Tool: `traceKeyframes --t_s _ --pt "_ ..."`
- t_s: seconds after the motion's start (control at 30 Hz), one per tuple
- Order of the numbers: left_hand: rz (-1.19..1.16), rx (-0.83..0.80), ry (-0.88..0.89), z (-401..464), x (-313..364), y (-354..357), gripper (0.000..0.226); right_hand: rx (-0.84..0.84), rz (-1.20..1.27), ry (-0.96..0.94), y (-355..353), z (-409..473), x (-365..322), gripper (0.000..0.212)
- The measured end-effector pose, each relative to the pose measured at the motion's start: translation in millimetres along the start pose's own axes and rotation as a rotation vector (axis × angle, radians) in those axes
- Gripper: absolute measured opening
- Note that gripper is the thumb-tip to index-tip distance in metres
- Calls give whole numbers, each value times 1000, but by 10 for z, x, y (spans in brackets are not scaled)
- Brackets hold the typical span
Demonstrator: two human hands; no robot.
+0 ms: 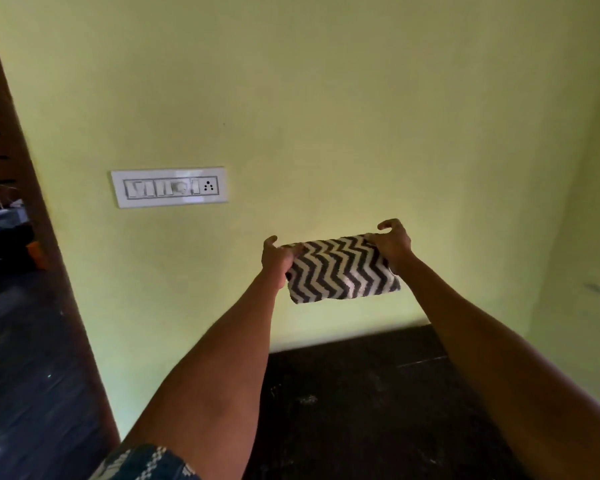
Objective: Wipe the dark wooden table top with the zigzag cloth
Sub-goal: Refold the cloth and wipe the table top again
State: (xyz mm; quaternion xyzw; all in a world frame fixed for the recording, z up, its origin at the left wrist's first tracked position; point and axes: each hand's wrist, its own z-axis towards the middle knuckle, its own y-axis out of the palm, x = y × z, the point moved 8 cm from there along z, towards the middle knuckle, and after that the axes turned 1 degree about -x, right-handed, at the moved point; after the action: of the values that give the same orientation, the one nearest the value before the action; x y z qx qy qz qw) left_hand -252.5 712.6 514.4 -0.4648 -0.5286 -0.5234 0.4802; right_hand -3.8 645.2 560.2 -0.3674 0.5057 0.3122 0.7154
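A folded cloth (pixel 340 270) with black and white zigzag stripes hangs in the air in front of the pale green wall. My left hand (pixel 277 257) pinches its upper left corner and my right hand (pixel 392 244) pinches its upper right corner, both arms stretched forward. No dark wooden table top shows in this view; a dark floor (pixel 361 403) lies below the cloth.
A white switch panel (pixel 169 187) with a socket sits on the wall to the left. A brown wooden door frame (pixel 39 209) runs down the left side, with a dim room behind it. The walls meet in a corner at the right.
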Motion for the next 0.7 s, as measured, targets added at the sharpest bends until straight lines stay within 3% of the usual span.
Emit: traceKeyframes --t_s 0.07,0.13,0.27,0.4,0.7 --pt "235 66 159 -53 -79 19 44 4 -24 23 34 -49 313 30" --pt "384 53 252 -156 -248 159 32 25 -73 45 23 -134 651 22" --pt "472 -58 97 -152 -1012 444 37 -8 -202 132 -69 -253 1431 19" --pt "559 -292 -141 -125 -1922 842 32 -31 -268 278 -321 -285 2241 21" --pt "632 -463 -221 388 -3204 2294 44 94 -250 454 -1107 368 3787 20"
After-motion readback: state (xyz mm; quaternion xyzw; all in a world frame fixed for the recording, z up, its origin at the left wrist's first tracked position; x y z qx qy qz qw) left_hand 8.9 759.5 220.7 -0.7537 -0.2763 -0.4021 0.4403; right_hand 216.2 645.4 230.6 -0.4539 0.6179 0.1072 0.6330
